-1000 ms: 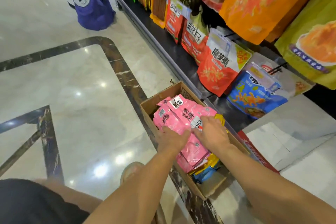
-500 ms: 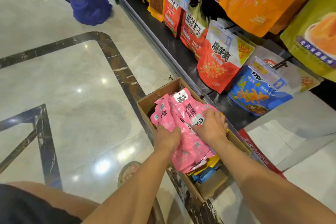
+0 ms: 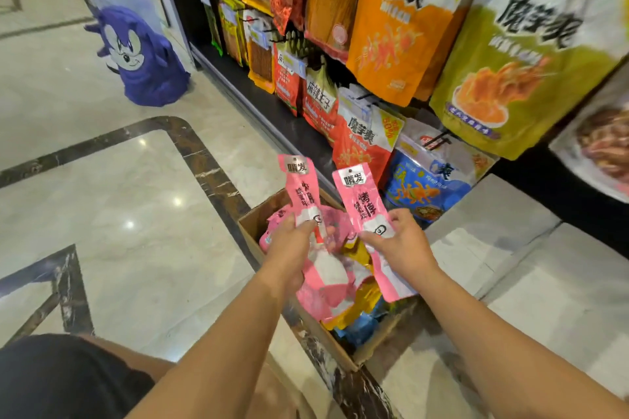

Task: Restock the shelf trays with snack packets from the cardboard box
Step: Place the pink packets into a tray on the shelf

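Marble floor (image 3: 119,214) bears the cardboard box (image 3: 263,214) at centre; above it left grip (image 3: 292,245) and right grip (image 3: 405,248) each clamp pink packets (image 3: 360,197), pick-up seemingly done, so carrying to a tray should follow.

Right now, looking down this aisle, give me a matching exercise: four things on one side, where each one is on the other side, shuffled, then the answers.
1. cardboard box
2. pink packets
3. purple cartoon figure
4. green bag

A. hanging on the display, upper right
B. standing on the floor, far left
C. on the floor, under the forearms
D. one held up in the left hand, one in the right hand

Pairs: 1-C, 2-D, 3-B, 4-A
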Motion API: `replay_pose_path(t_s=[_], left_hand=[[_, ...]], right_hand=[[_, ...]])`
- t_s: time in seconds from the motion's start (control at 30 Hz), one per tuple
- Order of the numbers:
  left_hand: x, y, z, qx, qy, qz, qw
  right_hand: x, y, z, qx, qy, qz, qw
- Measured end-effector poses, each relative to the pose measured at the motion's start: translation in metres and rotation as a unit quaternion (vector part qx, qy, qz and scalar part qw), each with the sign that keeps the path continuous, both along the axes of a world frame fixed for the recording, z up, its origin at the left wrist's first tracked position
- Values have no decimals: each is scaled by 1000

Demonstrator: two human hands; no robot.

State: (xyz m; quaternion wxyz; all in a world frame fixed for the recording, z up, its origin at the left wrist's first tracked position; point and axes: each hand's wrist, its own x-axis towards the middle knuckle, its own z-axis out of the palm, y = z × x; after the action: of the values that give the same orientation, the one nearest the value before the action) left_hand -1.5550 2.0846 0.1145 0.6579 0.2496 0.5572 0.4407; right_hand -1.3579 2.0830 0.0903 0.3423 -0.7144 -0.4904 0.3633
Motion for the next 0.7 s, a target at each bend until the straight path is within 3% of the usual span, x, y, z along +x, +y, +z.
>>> replay_pose_path(t_s=[0.1, 0.33, 0.5, 0.7], left_hand=[[17, -10, 24, 22, -30, -48, 998], [71, -31, 27, 39, -12, -161, 986], [113, -42, 7, 62, 32, -213, 974], [162, -27, -28, 62, 51, -275, 958]], right_hand=[[20, -19, 18, 6, 45, -38, 998], [89, -78, 36, -5, 95, -151, 984], [130, -111, 25, 12, 209, -244, 947], [164, -126, 4, 17, 275, -311, 909]])
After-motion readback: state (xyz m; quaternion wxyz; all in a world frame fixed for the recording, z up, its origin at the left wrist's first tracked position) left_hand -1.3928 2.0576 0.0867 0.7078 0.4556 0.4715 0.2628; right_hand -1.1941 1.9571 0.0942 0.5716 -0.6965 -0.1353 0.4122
